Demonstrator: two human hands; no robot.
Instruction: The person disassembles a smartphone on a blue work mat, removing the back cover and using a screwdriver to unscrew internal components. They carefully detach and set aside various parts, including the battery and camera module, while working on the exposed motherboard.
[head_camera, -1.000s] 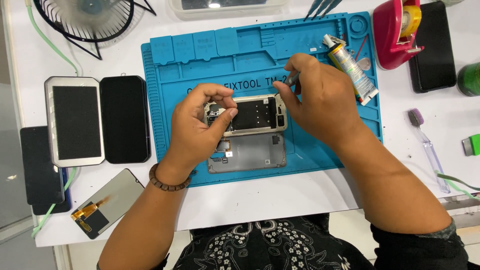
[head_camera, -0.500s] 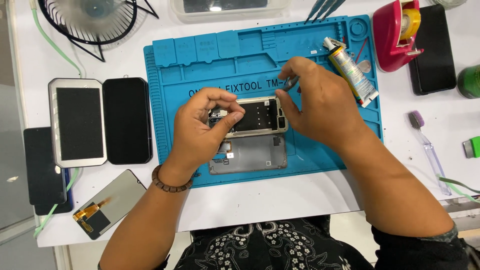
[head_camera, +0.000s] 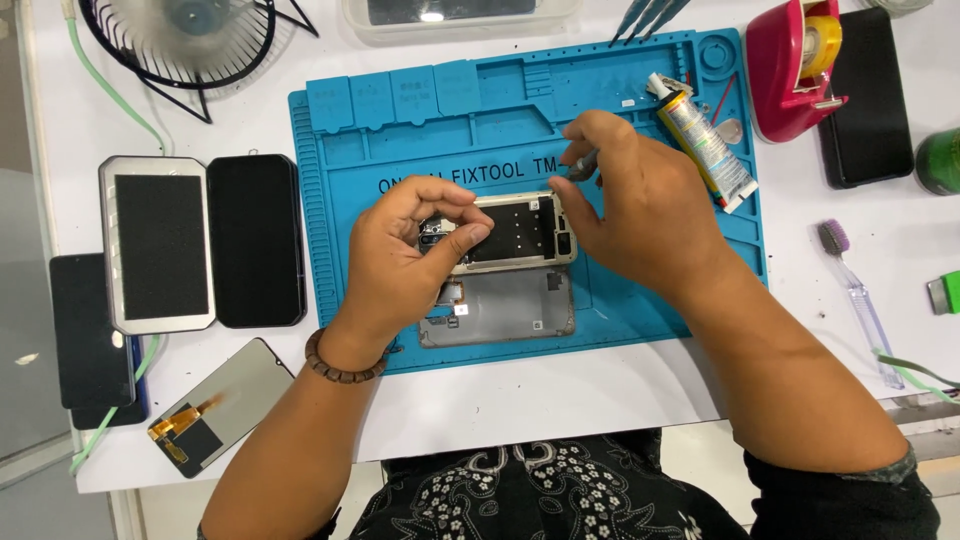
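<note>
A white worktable (head_camera: 560, 400) fills the view under even bright light, with grey floor (head_camera: 20, 300) at its left edge.

The phone frame (head_camera: 505, 233), gold-edged with a dark opened inside, lies flat and crosswise just above the grey back cover (head_camera: 500, 307), over the blue mat (head_camera: 640, 300). The cover lies flat on the mat, inner face up, apparently touching the frame's lower edge.

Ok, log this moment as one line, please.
left hand: holds opened phone frame | right hand: thin tool pinched, thumb on frame | back cover: on blue mat below
</note>
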